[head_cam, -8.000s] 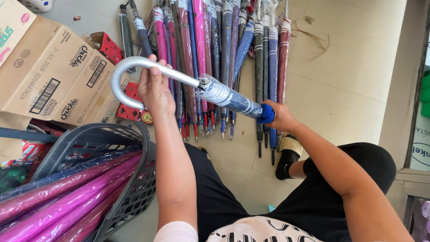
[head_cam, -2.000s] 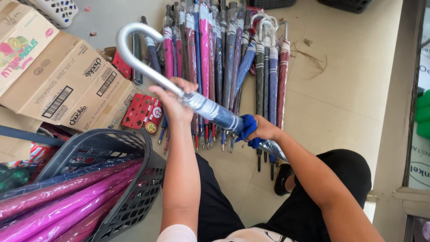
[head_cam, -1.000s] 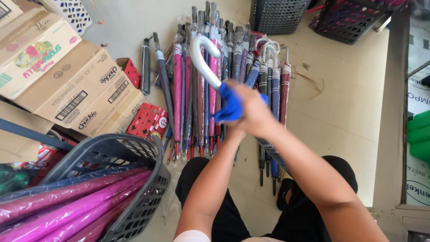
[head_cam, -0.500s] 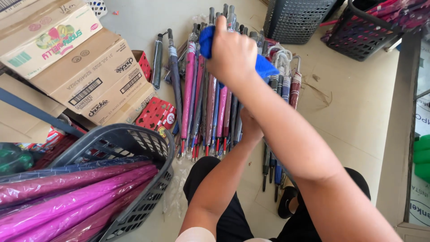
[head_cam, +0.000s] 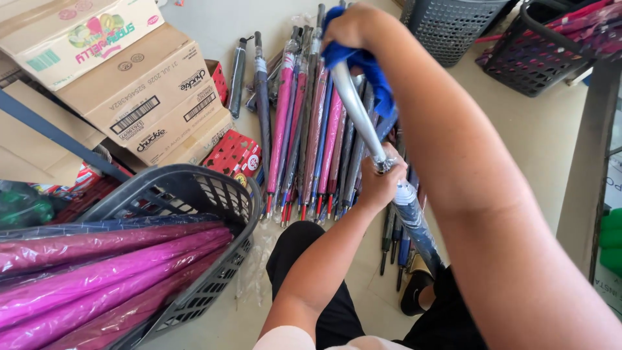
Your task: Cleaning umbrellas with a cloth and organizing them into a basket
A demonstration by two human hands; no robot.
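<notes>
Row of folded umbrellas (head_cam: 304,129) flat on floor (head_cam: 518,136), ahead of knees. Grey basket (head_cam: 194,214) with pink wrapped umbrellas near left. Silver-shafted umbrella (head_cam: 414,220) slanted between hands: left hand (head_cam: 382,181) gripping mid-shaft, right hand (head_cam: 353,26) pressing blue cloth (head_cam: 369,71) around upper end.

Three cardboard boxes (head_cam: 139,97) are sitting stacked, three plastic baskets (head_cam: 194,214) are standing around, and one blue cloth (head_cam: 363,68) is showing.
</notes>
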